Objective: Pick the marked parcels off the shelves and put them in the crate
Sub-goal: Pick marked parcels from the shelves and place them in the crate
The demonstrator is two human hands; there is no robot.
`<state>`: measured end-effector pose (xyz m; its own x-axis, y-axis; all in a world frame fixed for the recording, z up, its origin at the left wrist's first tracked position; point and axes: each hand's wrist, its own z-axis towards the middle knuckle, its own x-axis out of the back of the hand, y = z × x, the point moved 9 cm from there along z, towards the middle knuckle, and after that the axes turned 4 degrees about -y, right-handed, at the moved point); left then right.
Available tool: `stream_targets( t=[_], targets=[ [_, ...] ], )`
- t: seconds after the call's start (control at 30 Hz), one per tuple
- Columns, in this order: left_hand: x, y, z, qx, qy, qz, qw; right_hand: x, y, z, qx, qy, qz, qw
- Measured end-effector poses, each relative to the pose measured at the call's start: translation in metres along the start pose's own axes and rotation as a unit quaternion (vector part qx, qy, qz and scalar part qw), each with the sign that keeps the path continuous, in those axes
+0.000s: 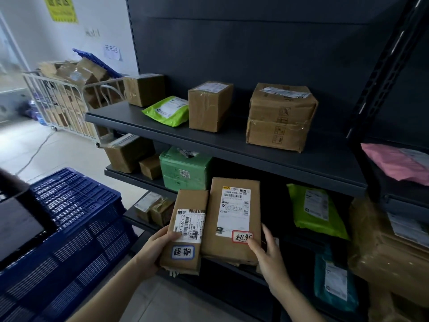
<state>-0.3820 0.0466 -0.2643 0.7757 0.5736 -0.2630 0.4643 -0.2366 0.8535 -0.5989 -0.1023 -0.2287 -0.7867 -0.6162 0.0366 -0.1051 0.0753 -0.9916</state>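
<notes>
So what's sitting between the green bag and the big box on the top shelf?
A tall brown box stands between the green bag and the big box, in the head view.

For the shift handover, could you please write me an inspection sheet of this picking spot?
Surface: dark shelves, parcels on every level.
Job's things: narrow marked box in left hand; wide marked box in right hand; blue crate at left.
Clutter: brown boxes, green mailers, pink mailer.
Grippers: both hands hold boxes.
Cables: one on floor.
Surroundings: full wire cart, yellow wall sign.
</notes>
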Motion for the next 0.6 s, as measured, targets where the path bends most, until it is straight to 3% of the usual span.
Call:
stream_targets(
  t=[0.27,0.6],
  targets=[
    [0.082,0.024,-0.086,-0.047,0.04,-0.016,0.998,-0.095,-0.028,-0.043,0.054,-0.037,-0.005,0.998],
    [0.218,0.072,-0.22,-0.151,0.125,-0.034,0.98,-0.259,-0.084,-0.089,0.105,-0.145,-0.028,0.984]
  ],
)
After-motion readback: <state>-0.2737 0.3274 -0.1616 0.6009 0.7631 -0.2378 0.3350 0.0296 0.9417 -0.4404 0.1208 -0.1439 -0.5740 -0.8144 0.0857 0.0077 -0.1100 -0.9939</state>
